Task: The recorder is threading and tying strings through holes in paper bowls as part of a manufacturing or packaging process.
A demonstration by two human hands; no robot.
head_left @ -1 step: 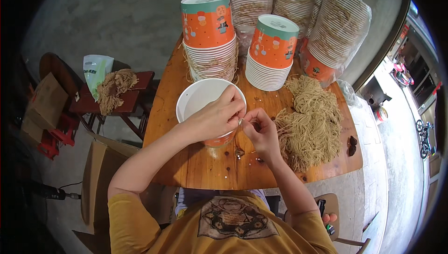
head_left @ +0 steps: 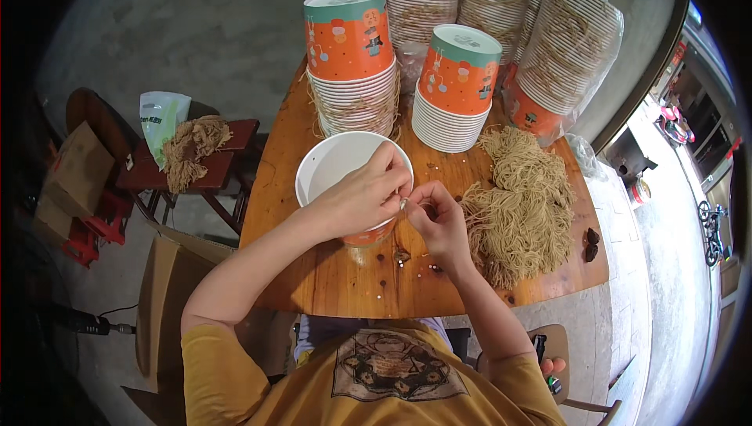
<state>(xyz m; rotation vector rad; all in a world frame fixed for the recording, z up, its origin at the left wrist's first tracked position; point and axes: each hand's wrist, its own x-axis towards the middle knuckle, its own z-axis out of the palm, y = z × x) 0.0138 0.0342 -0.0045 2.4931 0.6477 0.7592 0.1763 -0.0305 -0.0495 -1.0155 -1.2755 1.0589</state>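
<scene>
A white-lined paper bucket (head_left: 333, 161) with an orange outside stands upright near the table's middle. My left hand (head_left: 364, 195) reaches across its mouth, fingers curled and closed at the right-hand rim. Close beside it, my right hand (head_left: 439, 214) is closed in a pinch, thumb against forefinger. The fingertips of both hands meet just outside the rim over a tiny pale bit; it is too small to name, and the fingers partly cover it. To the right of my right hand lies a heap of tan cords (head_left: 521, 214), loosely bundled.
Behind stand upturned stacks of orange buckets, one left (head_left: 348, 42) and one right (head_left: 458, 81), with wrapped stacks (head_left: 568, 50) farther back. Two dark lumps (head_left: 592, 244) lie at the table's right edge. A cardboard box (head_left: 176, 293) and a small bench (head_left: 215, 179) are to the left.
</scene>
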